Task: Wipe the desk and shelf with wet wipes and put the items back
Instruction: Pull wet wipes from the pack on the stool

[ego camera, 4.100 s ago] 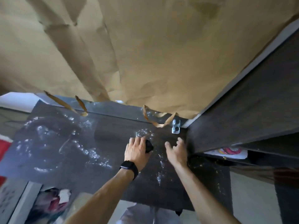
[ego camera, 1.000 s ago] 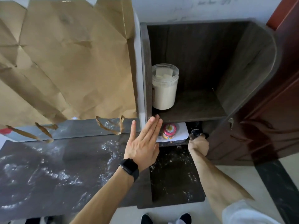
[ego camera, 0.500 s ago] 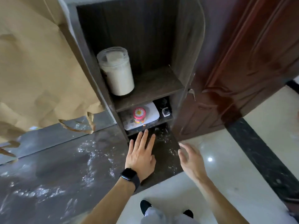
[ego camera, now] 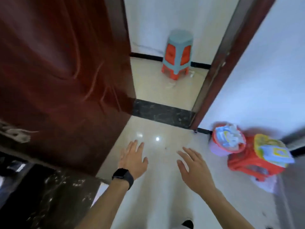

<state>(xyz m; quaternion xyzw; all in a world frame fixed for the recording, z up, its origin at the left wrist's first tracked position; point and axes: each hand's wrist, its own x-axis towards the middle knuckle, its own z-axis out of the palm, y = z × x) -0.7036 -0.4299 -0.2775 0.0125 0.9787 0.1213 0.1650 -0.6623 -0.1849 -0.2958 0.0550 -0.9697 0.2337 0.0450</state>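
The corner of the dark counter [ego camera: 49, 199] sits at my lower left, streaked with white smears. The red-brown door [ego camera: 57, 71] rises behind it. My left hand [ego camera: 133, 159], with a black watch [ego camera: 123, 176] on the wrist, hovers over the pale tiled floor [ego camera: 165, 129], fingers straight and spread, holding nothing. My right hand [ego camera: 193, 167] hangs near it, fingers also apart and empty. Past the dark threshold strip [ego camera: 161, 111], a grey-blue stool stacked on a red one [ego camera: 177, 53] stands by the far wall. At the right, by the white wall, a red-rimmed purple tub [ego camera: 214, 148] of blurred packets touches a red stool [ego camera: 244, 164] that carries a colourful packet [ego camera: 272, 151].
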